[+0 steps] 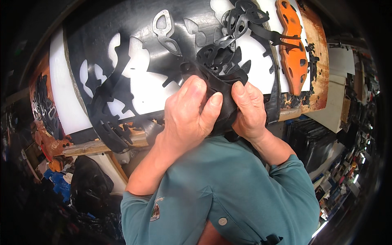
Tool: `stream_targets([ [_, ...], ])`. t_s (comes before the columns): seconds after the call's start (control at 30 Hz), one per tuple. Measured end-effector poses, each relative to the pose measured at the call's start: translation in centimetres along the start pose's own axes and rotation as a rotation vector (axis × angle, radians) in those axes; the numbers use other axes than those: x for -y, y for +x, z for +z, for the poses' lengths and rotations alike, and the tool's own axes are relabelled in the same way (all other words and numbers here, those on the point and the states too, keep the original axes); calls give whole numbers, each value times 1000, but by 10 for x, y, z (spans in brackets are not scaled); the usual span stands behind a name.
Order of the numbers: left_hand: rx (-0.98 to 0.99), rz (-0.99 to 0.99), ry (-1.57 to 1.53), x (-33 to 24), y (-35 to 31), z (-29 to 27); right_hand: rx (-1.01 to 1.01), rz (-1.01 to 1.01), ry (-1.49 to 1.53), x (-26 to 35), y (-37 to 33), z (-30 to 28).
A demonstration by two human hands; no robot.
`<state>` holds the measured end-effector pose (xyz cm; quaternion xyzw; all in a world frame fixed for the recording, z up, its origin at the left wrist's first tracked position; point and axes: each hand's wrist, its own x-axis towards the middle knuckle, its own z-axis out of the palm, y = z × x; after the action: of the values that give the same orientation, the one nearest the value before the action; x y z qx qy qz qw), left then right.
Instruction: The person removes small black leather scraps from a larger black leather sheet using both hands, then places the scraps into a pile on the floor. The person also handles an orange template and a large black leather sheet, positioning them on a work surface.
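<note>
Close to my body, my left hand and my right hand are both closed on a bunched piece of black rubber sheet, thumbs on top. The fingertips curl under it and are hidden. From there the material runs up into a tangle of cut black rubber pieces with holes in them. Beyond my left hand lies a wide black rubber sheet, with curved shapes cut out of it. Its near edge hangs in strips over the table's front. A white board shows through the openings.
An orange shaped plate with holes, which looks like a cutting die, lies on the right side. Black scraps lie at the table's left end. The wooden front edge runs before me. Dark stacked sheets stand below right.
</note>
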<state>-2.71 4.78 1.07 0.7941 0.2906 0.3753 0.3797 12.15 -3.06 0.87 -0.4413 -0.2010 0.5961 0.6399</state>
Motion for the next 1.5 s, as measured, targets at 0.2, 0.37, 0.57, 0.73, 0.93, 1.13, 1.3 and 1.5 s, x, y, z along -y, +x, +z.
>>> stream_targets([
  [0.2, -115, -8, -26, 9, -8, 3, -23, -127, -101, -6, 0, 11],
  [0.37, -21, -120, -154, 4, -6, -7, -48, -117, -90, -1, 4, 12],
  [0.57, 160, -73, -45, 5, -2, -16, 4, -194, -127, 0, 1, 14],
  [0.73, 60, 13, -57, 18, -5, -13, 16, -205, -110, 0, 1, 18],
  [0.93, -154, -508, -399, 2, -19, -6, -67, -84, -52, 1, 6, 6],
  [1.13, -743, -786, -757, 39, -22, -60, -374, -240, 124, 45, 26, -56],
  [1.3, -805, -789, -738, 67, -47, -102, -553, -317, 185, 96, 23, -109],
  [1.5, 97, -520, -137, 7, -41, -81, -308, -461, 198, 97, 17, -75],
])
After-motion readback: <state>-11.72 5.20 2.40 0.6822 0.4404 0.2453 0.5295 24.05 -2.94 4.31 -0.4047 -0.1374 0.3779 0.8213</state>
